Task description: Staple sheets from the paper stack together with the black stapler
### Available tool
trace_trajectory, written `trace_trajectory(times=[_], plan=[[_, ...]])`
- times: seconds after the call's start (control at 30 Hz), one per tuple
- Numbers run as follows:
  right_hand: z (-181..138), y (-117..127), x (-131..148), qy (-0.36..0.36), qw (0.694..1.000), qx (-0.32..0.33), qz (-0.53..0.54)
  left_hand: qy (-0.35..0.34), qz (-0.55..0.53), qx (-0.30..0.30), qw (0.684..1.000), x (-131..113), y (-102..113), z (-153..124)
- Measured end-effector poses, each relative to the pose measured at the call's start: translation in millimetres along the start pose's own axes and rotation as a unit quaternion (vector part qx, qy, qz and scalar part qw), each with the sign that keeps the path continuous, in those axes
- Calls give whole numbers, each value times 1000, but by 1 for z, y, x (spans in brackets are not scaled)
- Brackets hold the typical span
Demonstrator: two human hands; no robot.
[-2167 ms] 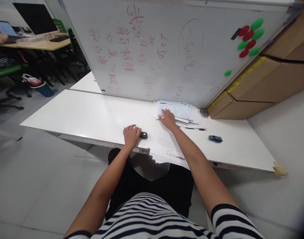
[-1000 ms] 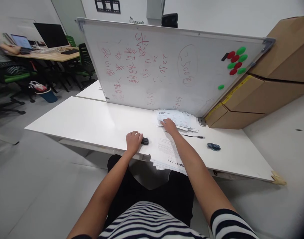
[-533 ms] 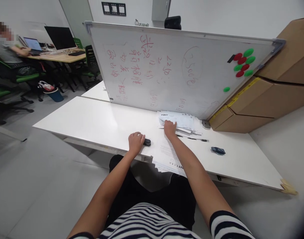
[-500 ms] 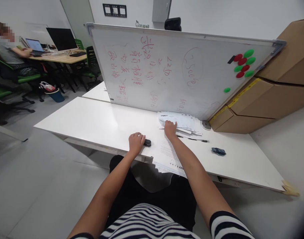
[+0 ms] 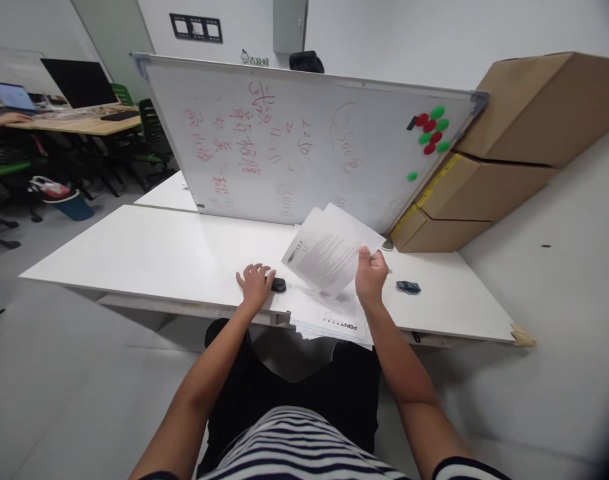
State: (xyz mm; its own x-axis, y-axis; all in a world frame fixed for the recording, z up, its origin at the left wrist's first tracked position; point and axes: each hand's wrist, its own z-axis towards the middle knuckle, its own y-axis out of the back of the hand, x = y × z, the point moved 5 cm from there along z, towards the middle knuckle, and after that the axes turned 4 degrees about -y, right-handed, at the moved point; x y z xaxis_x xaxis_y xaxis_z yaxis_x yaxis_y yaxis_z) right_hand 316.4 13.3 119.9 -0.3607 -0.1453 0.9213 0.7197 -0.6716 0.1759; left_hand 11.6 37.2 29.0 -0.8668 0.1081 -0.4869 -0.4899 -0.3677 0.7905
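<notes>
Head view: your right hand has its grip clamped on loose sheets, held tilted above the stack at the table edge. Your left hand lies open beside a small black object. Laying them down calls for aligned edges.

- Bright, even indoor light; shadows are soft and faint.
- The white counter shows a mild sheen, without harsh glare.
- Wide-angle bending curves straight edges near the borders.
- The lower right corner darkens; the far background looks slightly soft.
</notes>
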Motion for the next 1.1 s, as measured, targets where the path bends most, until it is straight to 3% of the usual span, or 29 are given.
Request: trace_trajectory(times=[0.1, 0.13, 0.23, 0.3, 0.37, 0.5, 0.77, 0.93, 1.1], plan=[[-14, 29, 9, -23, 998, 14, 49, -24, -150, -25, 988, -30, 24, 4], [-18, 35, 11, -25, 998, 18, 59, -39, -229, -8, 973, -43, 32, 5], [-25, 46, 19, -19, 997, 15, 67, -35, -453, 117, 883, -80, 48, 2], [-29, 50, 22, -8, 998, 9, 62, -29, -535, 161, 829, -95, 62, -1], [-32, 52, 24, 2, 998, 9, 57, -36, -553, 186, 812, -103, 75, -5], [-37, 52, 26, 10, 999, 21, 47, -50, -473, 220, 852, -109, 89, -16], [-46, 47, 23, 11, 996, 67, 61, -52, -313, 96, 944, -106, 87, -21], [-49, 37, 14, 42, 991, 125, 38, -61, -305, 80, 947, -112, 74, -21], [-50, 43, 7, 36, 996, 59, 55, -41, -346, 74, 934, -109, 44, -17]])
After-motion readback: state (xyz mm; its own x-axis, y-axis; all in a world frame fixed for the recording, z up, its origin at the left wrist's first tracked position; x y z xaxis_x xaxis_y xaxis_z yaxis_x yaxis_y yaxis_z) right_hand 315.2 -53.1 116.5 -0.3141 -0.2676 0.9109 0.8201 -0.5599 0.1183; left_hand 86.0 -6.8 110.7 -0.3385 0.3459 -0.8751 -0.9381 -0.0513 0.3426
